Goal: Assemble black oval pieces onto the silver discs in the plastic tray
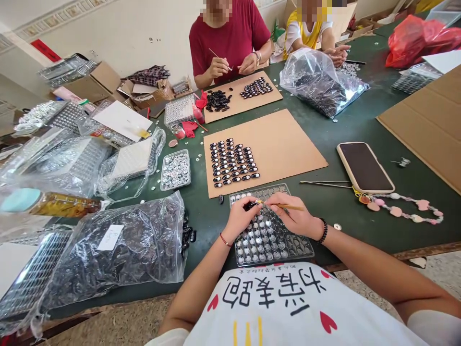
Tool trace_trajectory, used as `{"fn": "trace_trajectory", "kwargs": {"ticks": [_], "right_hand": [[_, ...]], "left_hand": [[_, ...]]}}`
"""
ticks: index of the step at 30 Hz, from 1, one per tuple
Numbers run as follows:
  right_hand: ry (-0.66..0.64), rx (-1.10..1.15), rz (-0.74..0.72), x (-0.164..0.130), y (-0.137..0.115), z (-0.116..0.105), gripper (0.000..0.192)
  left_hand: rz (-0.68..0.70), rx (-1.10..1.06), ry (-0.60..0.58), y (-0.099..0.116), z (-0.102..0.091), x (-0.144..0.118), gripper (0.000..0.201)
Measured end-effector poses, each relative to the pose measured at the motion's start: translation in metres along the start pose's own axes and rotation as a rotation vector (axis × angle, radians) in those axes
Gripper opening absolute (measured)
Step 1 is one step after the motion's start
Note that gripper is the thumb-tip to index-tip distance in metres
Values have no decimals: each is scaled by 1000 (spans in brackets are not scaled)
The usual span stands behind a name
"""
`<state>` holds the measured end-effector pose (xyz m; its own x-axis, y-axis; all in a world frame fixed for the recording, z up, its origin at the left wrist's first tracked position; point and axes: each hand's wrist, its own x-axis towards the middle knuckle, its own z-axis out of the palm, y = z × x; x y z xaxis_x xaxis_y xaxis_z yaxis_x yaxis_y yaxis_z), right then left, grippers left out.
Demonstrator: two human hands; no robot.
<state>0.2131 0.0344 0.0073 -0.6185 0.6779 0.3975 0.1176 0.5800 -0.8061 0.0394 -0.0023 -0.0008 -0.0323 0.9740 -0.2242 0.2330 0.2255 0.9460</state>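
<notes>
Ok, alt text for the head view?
The wearer's left-hand grip holds a small dark piece and the right-hand grip a thin yellowish stick, above a clear tray of round cells. Beyond it, rows of black-and-white pieces lie on cardboard; two people are across the green table.

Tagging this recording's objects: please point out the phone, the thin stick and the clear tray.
Phone [366, 166]: head view, middle of screen.
Thin stick [291, 207]: head view, exposed shaft.
Clear tray [297, 245]: head view, lower-right cells.

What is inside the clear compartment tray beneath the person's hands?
Small whitish round pieces sit in many compartments of the clear tray, mainly toward its left side. Compartments covered by the left hand and right hand cannot be seen.
</notes>
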Motion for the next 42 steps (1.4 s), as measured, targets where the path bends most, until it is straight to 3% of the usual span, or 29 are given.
{"fn": "trace_trajectory", "kwargs": {"ticks": [17,22,26,28,31,34,38,42], "right_hand": [[-22,-117,-38,-1,4,2,16],[-47,-147,-25,-2,4,3,17],[-91,-137,-38,-2,2,7,18],[-58,-42,22,0,1,8,19],[26,330,313,6,2,4,27],[15,623,534,10,7,-1,36],[90,314,499,10,11,3,24],[-93,350,498,12,12,12,23]], "left_hand": [[6,-3,-105,3,-4,-2,32],[35,20,-77,3,-1,-4,30],[57,75,20,2,0,-4,22],[75,59,65,2,1,-4,19],[34,-31,47,3,2,-5,20],[-31,-122,-9,5,3,-7,23],[-13,-118,-50,10,4,-10,28],[56,-128,-55,11,6,-15,28]]}}
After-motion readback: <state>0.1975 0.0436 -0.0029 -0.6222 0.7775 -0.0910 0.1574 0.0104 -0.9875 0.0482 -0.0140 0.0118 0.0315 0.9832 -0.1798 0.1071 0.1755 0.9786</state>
